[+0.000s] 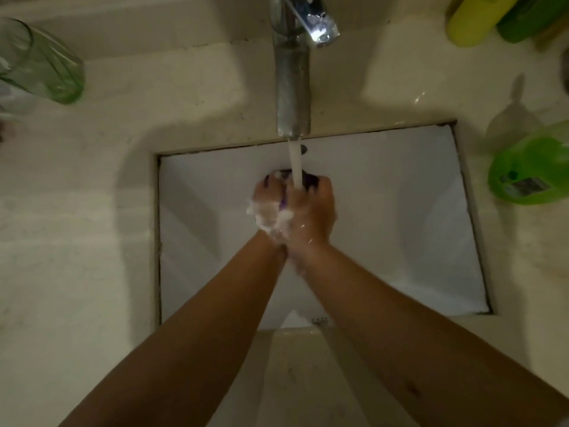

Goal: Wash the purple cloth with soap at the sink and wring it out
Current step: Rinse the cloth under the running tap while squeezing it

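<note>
Rinsing seems to be the step in hand: the purple cloth point(283, 201) is bunched between the lathered left hand point(268, 208) and right hand point(312, 211), both clenched on it, under the faucet point(292, 87) stream over the sink point(431, 241). Wringing is judged next, calling for opposed twisting.

The cloth point(284, 201) shows dark purple between white suds point(271, 215). The sink basin point(385, 211) is white, its counter point(77, 211) cream. A bright green bottle point(529, 171) lies at the right.

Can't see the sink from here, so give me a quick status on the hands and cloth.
Left hand and right hand both clenched on purple cloth, soapy, under running tap. Nothing in the way.
</note>
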